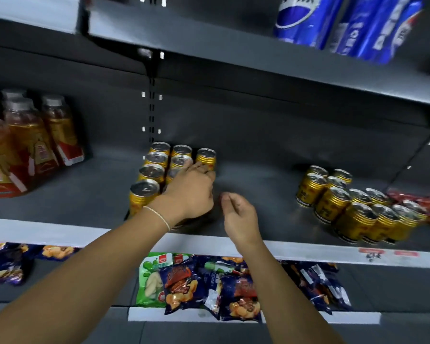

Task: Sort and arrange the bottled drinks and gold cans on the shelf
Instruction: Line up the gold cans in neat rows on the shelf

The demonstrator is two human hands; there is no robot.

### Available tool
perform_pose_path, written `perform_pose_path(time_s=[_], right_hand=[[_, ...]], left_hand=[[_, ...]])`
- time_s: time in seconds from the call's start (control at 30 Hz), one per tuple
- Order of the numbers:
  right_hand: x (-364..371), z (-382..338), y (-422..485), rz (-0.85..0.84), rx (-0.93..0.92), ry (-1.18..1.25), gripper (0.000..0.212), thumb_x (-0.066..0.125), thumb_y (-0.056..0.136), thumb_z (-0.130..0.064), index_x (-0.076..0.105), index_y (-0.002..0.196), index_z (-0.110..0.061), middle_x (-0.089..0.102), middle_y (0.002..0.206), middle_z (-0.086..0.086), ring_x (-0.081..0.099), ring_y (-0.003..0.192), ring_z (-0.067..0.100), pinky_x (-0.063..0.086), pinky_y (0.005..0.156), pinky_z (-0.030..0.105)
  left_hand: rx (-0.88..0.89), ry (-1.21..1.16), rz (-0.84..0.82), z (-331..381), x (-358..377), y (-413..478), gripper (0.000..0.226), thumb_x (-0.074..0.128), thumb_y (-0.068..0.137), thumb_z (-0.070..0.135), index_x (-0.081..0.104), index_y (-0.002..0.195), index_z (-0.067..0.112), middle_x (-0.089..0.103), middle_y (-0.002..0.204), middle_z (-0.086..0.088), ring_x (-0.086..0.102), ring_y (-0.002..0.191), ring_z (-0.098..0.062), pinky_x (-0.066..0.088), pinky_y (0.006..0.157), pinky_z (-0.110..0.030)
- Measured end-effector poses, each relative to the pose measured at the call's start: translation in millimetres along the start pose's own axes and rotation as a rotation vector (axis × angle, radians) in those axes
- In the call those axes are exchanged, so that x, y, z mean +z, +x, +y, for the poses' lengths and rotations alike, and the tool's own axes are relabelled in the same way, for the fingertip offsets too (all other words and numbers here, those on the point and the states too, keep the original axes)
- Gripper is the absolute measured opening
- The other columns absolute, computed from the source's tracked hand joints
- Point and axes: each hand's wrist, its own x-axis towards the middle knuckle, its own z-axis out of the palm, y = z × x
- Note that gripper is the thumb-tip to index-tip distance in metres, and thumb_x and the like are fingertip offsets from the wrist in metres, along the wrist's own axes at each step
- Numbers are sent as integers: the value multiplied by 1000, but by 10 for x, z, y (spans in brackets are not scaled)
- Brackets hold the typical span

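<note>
Finds the left block of gold cans (154, 167) on the grey middle shelf (258, 184), just before the slotted upright (151, 115), standing in rows with silver tops showing; finds the right block of gold cans (345, 204) well apart toward the shelf's right end, smeared by blur at its front; cannot count either block surely.

Shows the left hand (189, 192) palm-down over the front right part of the left block, fingertips (205, 171) touching the rearmost right can; hides whatever sits beneath the palm, so cannot tell grasping from merely resting; wears a thin bracelet (159, 216) at the wrist.

Shows the right hand (241, 219) above bare shelf between the two blocks, fingers loosely curled, thumb near forefinger, grasping nothing visible.

Places the bottled drinks (30, 145) at the shelf's left end, upright, amber with grey caps and red-and-white labels, well apart from the cans; loses the nearest bottles past the left edge of view; cannot read the label print.

Catches red packets (422, 204) just beside the right block, too blurred to identify; blurs the red price tags (371, 252) on the shelf lip as well.

Cuts off blue drink packs (333, 23) at the top, on the shelf above.

Shows dark snack bags (209, 284) and a green bag (152, 276) on the shelf below, partly hidden behind both forearms.
</note>
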Motion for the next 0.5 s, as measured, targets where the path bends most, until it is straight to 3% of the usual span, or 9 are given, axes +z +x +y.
perform_pose_path(time_s=[0.1,0.2,0.27,0.33,0.4,0.5], right_hand=[[-523,29,83,96,-33,-102,13,64,94,-15,68,106,-17,69,96,-11,64,90,-5,53,93,26],[-1080,41,168,227,-124,-369,25,67,91,-15,68,115,-7,71,107,7,67,101,19,52,95,37],[-1445,31,225,267,-152,-572,29,65,91,-20,67,117,-8,69,112,8,64,104,24,51,93,34],[-1792,7,310,259,-101,-748,28,62,91,-25,67,114,-11,67,110,8,61,103,27,49,90,33],[-2092,-3,409,216,-34,-956,25,57,89,-30,63,106,-13,65,105,10,59,100,30,50,89,40],[-2425,7,481,180,90,-1166,36,52,91,-39,57,118,-15,60,120,11,54,112,31,46,98,46]], left_hand=[[41,-23,-23,366,110,216,39,46,90,23,53,127,12,52,138,-10,40,134,-26,22,117,-38],[61,-96,-80,755,265,438,45,46,90,17,49,134,8,48,142,-13,36,138,-28,17,118,-36],[66,-147,-105,980,373,564,47,46,89,13,47,135,6,47,143,-14,36,137,-29,17,118,-33],[62,-201,-135,1198,468,680,47,44,88,11,46,134,6,46,143,-15,37,135,-29,19,117,-32],[51,-236,-168,1409,541,789,50,44,88,11,43,138,6,43,146,-14,35,137,-30,21,115,-31],[51,-262,-209,1686,635,938,53,45,90,14,40,142,8,40,149,-13,33,140,-30,27,116,-37]])
